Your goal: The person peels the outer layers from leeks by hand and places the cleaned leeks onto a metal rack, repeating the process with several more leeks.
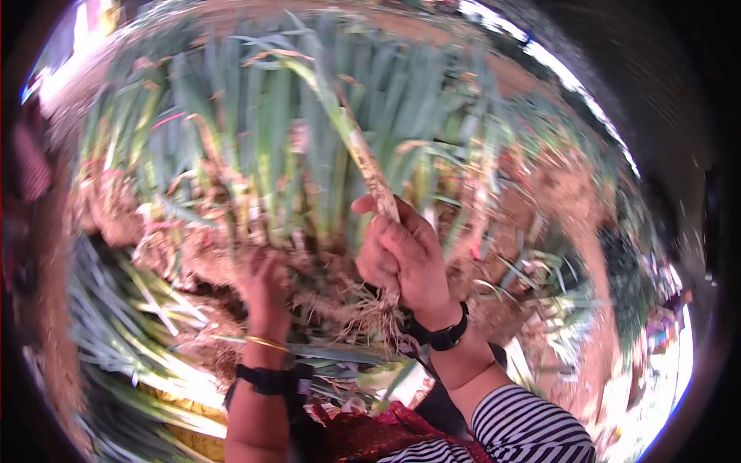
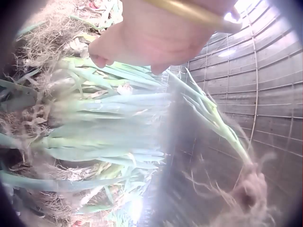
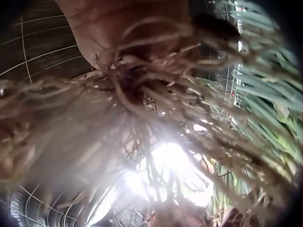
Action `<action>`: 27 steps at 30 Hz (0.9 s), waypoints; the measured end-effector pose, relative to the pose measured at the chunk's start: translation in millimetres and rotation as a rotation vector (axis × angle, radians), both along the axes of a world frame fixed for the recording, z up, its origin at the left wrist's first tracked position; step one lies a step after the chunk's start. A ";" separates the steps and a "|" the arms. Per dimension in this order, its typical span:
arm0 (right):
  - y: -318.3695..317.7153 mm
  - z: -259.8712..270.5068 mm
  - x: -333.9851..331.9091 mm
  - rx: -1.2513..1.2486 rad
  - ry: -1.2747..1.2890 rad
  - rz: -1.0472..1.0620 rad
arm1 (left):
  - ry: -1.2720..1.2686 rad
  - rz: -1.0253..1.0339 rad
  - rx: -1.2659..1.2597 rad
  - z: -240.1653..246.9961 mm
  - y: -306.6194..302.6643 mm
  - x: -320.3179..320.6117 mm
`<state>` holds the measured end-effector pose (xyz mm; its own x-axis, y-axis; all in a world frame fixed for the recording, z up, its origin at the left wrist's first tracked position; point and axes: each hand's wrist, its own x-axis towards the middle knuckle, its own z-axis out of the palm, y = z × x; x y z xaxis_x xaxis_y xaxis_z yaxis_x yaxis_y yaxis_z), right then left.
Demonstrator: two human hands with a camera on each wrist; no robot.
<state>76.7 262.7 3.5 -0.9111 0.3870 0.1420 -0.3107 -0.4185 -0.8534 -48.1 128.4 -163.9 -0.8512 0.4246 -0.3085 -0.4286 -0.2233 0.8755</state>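
Note:
In the head view the right hand (image 1: 405, 251) grips a long leek (image 1: 363, 158) low on its pale stem, leaves slanting up and left, with stringy roots (image 1: 378, 318) hanging below the fist. Those roots (image 3: 142, 94) fill much of the right wrist view, under the hand (image 3: 132, 28). The left hand (image 1: 266, 287) is to the left, apart from that leek, in front of the root ends of the standing leeks; blur hides how its fingers lie. The left wrist view shows part of this hand (image 2: 151, 40) and, at lower right, a leek with roots (image 2: 232, 139).
A wide row of upright leeks (image 1: 270, 131) stands behind the hands. More leeks lie at the left (image 1: 131, 309), with yellow material (image 1: 189, 420) beneath them. Soil (image 1: 571, 193) and loose leaves are on the right. Dark sheeting with a grid (image 2: 274, 90) shows in the left wrist view.

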 end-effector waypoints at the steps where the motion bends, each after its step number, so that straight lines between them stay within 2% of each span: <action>1: 3.6 7.8 25.1 0.070 0.036 -0.013 | -0.057 0.016 0.064 0.2 3.1 2.9; 2: 4.1 14.0 50.3 0.092 0.083 -0.051 | -0.124 0.022 0.122 0.5 6.6 5.9; 5: 4.4 40.3 129.6 0.174 0.072 -0.200 | -0.176 -0.050 0.082 -21.2 10.5 2.3; 6: 1.9 46.2 152.5 0.147 0.113 -0.265 | -0.181 -0.055 0.038 -23.8 11.8 2.5; 10: 7.3 48.2 241.3 0.302 0.168 -0.518 | -0.103 -0.131 -0.012 -43.4 13.8 -0.7; 14: 39.4 49.7 311.7 0.474 0.025 -1.019 | -0.052 -0.141 -0.098 -46.9 18.9 5.0; 17: 101.8 55.8 361.6 0.527 -0.205 -1.397 | -0.043 -0.168 -0.117 -46.9 19.3 2.9; 18: 131.2 55.5 393.9 0.607 -0.470 -1.454 | -0.032 -0.188 -0.129 -46.4 17.5 2.0; 20: 216.2 17.1 473.8 1.054 -0.737 -1.734 | -0.044 -0.189 -0.123 -46.8 17.8 -0.8; 22: 231.7 10.5 490.2 0.820 -0.900 -1.957 | -0.063 -0.179 -0.114 -48.1 16.9 -2.7; 23: 237.6 5.6 494.5 0.932 -0.982 -2.018 | -0.065 -0.183 -0.101 -48.1 16.7 -2.8; 24: 221.4 7.9 472.6 0.943 -0.839 -1.872 | -0.067 -0.181 -0.087 -47.3 15.7 -2.5; 26: 233.8 -24.0 447.0 1.024 -0.745 -1.544 | -0.062 -0.208 -0.023 -39.0 10.4 3.1; 27: 229.9 -33.8 412.3 1.067 -0.718 -1.463 | -0.067 -0.185 -0.026 -29.0 11.0 10.3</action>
<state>489.0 492.6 -30.3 -0.0039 0.7989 0.6014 0.5833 0.4903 -0.6476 -37.8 139.4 -192.8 -0.7369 0.5628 -0.3746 -0.5176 -0.1133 0.8481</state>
